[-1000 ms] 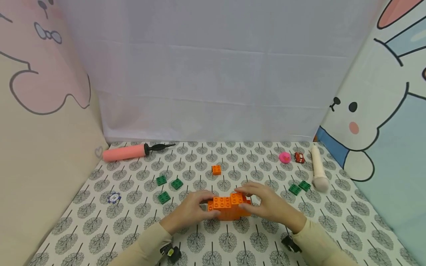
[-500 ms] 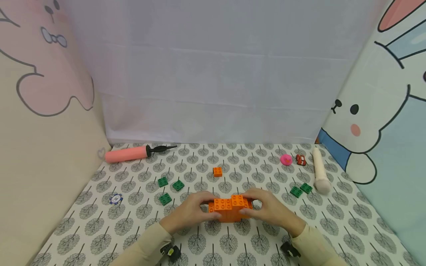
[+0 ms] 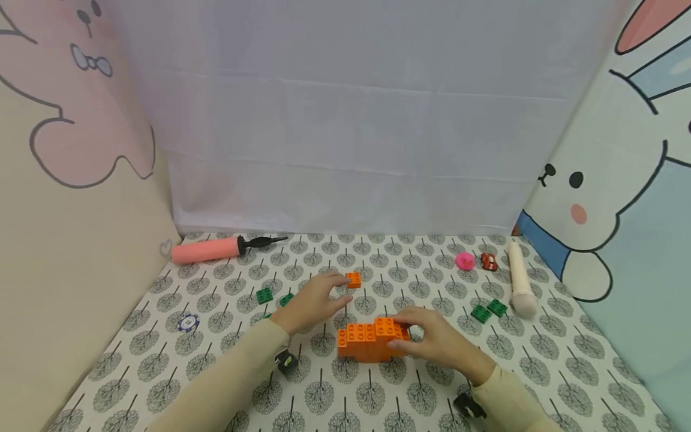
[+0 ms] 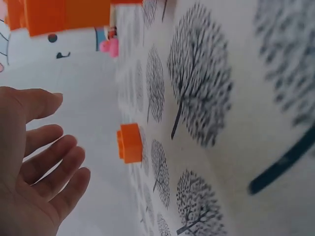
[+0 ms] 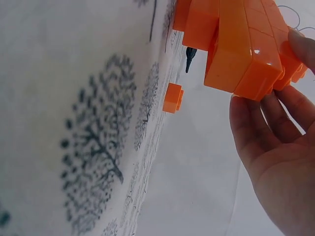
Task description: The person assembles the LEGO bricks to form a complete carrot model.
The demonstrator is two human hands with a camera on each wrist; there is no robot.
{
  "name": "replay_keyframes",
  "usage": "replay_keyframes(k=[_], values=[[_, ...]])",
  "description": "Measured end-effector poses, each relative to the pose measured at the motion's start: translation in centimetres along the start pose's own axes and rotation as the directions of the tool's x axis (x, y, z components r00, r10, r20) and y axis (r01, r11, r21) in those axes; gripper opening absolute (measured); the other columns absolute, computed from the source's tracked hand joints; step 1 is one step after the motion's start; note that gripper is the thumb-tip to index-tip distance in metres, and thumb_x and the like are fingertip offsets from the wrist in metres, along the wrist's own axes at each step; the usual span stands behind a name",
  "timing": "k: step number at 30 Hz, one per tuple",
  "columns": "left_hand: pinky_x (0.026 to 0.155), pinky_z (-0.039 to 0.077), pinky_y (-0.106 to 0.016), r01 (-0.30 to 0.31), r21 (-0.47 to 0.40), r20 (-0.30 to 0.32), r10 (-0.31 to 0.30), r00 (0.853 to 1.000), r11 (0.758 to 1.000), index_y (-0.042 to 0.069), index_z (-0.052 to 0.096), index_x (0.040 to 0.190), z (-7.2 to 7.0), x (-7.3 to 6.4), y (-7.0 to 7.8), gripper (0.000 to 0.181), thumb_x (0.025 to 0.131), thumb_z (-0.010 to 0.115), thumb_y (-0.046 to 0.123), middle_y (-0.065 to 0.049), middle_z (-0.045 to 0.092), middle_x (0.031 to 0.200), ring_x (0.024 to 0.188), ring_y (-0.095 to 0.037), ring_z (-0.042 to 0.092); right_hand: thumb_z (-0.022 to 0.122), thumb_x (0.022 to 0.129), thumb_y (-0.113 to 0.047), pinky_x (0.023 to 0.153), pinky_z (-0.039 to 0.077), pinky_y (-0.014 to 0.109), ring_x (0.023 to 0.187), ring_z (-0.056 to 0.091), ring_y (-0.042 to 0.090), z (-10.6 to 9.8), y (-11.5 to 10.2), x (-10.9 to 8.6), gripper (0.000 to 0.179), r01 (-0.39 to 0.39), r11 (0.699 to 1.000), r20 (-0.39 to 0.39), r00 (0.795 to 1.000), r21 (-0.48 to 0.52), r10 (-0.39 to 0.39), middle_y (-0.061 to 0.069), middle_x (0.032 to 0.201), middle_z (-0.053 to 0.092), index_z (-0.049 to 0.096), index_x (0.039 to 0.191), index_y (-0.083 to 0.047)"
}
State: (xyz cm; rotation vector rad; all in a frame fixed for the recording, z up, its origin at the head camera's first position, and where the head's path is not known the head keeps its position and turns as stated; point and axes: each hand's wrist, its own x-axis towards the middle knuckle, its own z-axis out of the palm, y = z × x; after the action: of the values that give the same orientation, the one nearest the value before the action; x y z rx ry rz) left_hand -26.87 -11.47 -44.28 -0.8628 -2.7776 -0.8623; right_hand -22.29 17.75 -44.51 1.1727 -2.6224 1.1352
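An assembly of joined orange toy bricks (image 3: 364, 345), stepped along its top, stands near the front middle of the table. My right hand (image 3: 432, 339) grips its right end, thumb on the near side and fingers behind, as the right wrist view also shows with the hand (image 5: 280, 142) at the bricks (image 5: 246, 49). My left hand (image 3: 313, 300) holds nothing; its fingers are spread and relaxed. Just beyond its fingertips lies a single orange brick (image 3: 353, 280), studs up. In the left wrist view this brick (image 4: 130, 143) stands apart from the hand (image 4: 44, 157).
Green bricks (image 3: 264, 295) lie at left, partly hidden by my left arm, and two more green bricks (image 3: 488, 310) at right. Farther off are a pink air pump (image 3: 207, 250), a poker chip (image 3: 188, 323), a pink duck (image 3: 465, 261), a red toy car (image 3: 489, 261) and a white microphone-like object (image 3: 520, 282).
My left hand has let go of the left end of the brick assembly and moved forward and left, close to the single orange brick. My right hand keeps its grip.
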Motion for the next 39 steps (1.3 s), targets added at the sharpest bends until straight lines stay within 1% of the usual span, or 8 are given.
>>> replay_keyframes(k=[3, 9, 12, 16, 24, 31, 35, 39], values=[[0.106, 0.046, -0.045, 0.061, 0.021, 0.037, -0.062, 0.997, 0.998, 0.003, 0.06, 0.135, 0.1, 1.5, -0.9, 0.045, 0.096, 0.068, 0.024, -0.013, 0.06, 0.134, 0.125, -0.03, 0.056, 0.077, 0.087, -0.038, 0.093, 0.054, 0.04, 0.104, 0.064, 0.011, 0.3, 0.0, 0.1, 0.043, 0.005, 1.0, 0.008, 1.0, 0.014, -0.005, -0.005, 0.115, 0.07, 0.07, 0.121, -0.013], [0.112, 0.04, -0.046, 0.177, 0.06, 0.117, -0.183, 0.976, 0.982, 0.004, 0.053, 0.142, 0.6, 3.8, -2.3, 0.053, 0.095, 0.068, 0.025, -0.016, 0.052, 0.145, 0.135, -0.032, 0.048, 0.077, 0.087, -0.037, 0.091, 0.055, 0.037, 0.1, 0.064, 0.01, 0.8, 0.0, 0.1, 0.042, 0.012, 0.999, 0.019, 1.0, 0.036, -0.013, -0.005, 0.113, 0.071, 0.07, 0.12, -0.012], [0.111, 0.042, -0.046, 0.192, 0.059, 0.137, -0.198, 0.97, 0.98, 0.001, 0.054, 0.14, 1.1, 4.5, -2.8, 0.055, 0.094, 0.071, 0.024, -0.016, 0.054, 0.143, 0.132, -0.033, 0.05, 0.077, 0.087, -0.038, 0.092, 0.054, 0.037, 0.101, 0.064, 0.01, 0.9, 0.0, 0.0, 0.041, 0.013, 0.999, 0.015, 1.0, 0.037, -0.014, -0.006, 0.113, 0.07, 0.071, 0.119, -0.013], [0.104, 0.048, -0.043, 0.201, 0.057, 0.163, -0.208, 0.964, 0.978, -0.002, 0.055, 0.138, 2.1, 5.1, -3.3, 0.055, 0.091, 0.073, 0.021, -0.016, 0.059, 0.134, 0.117, -0.029, 0.059, 0.078, 0.086, -0.037, 0.092, 0.054, 0.037, 0.101, 0.064, 0.01, 0.8, 0.0, 0.0, 0.041, 0.017, 0.999, 0.014, 1.0, 0.041, -0.017, -0.006, 0.113, 0.07, 0.071, 0.12, -0.014], [0.093, 0.051, -0.038, 0.205, 0.05, 0.145, -0.21, 0.967, 0.978, 0.001, 0.061, 0.133, 2.9, 5.0, -3.3, 0.044, 0.093, 0.07, 0.018, -0.011, 0.064, 0.119, 0.097, -0.021, 0.059, 0.077, 0.087, -0.039, 0.093, 0.054, 0.038, 0.104, 0.064, 0.011, 0.6, 0.0, 0.0, 0.041, 0.023, 1.0, 0.011, 1.0, 0.013, -0.023, -0.007, 0.114, 0.07, 0.071, 0.12, -0.015], [0.1, 0.05, -0.037, 0.205, -0.012, 0.122, -0.202, 0.972, 0.979, 0.006, 0.06, 0.135, 2.7, 4.7, -2.7, 0.047, 0.091, 0.072, 0.021, -0.007, 0.063, 0.124, 0.111, -0.02, 0.059, 0.078, 0.086, -0.039, 0.094, 0.053, 0.042, 0.106, 0.064, 0.013, 0.1, 0.1, -0.2, 0.042, 0.009, 1.0, 0.003, 1.0, -0.005, -0.009, -0.007, 0.115, 0.07, 0.071, 0.12, -0.015], [0.103, 0.048, -0.038, 0.174, -0.078, 0.119, -0.164, 0.979, 0.982, 0.009, 0.061, 0.135, 1.6, 3.7, -1.6, 0.049, 0.091, 0.072, 0.026, -0.005, 0.062, 0.128, 0.116, -0.02, 0.058, 0.078, 0.086, -0.037, 0.094, 0.054, 0.043, 0.107, 0.064, 0.014, -0.1, 0.1, -0.2, 0.043, 0.013, 1.0, 0.0, 1.0, -0.007, -0.013, -0.005, 0.116, 0.07, 0.071, 0.12, -0.012], [0.101, 0.048, -0.037, 0.138, -0.092, 0.113, -0.127, 0.985, 0.986, 0.014, 0.062, 0.135, 0.3, 1.7, -0.1, 0.048, 0.092, 0.072, 0.031, -0.001, 0.063, 0.124, 0.114, -0.019, 0.058, 0.078, 0.087, -0.035, 0.092, 0.054, 0.039, 0.104, 0.064, 0.013, -0.2, 0.1, 0.0, 0.042, 0.027, 1.0, 0.008, 1.0, 0.013, -0.028, -0.005, 0.115, 0.07, 0.07, 0.121, -0.012]])
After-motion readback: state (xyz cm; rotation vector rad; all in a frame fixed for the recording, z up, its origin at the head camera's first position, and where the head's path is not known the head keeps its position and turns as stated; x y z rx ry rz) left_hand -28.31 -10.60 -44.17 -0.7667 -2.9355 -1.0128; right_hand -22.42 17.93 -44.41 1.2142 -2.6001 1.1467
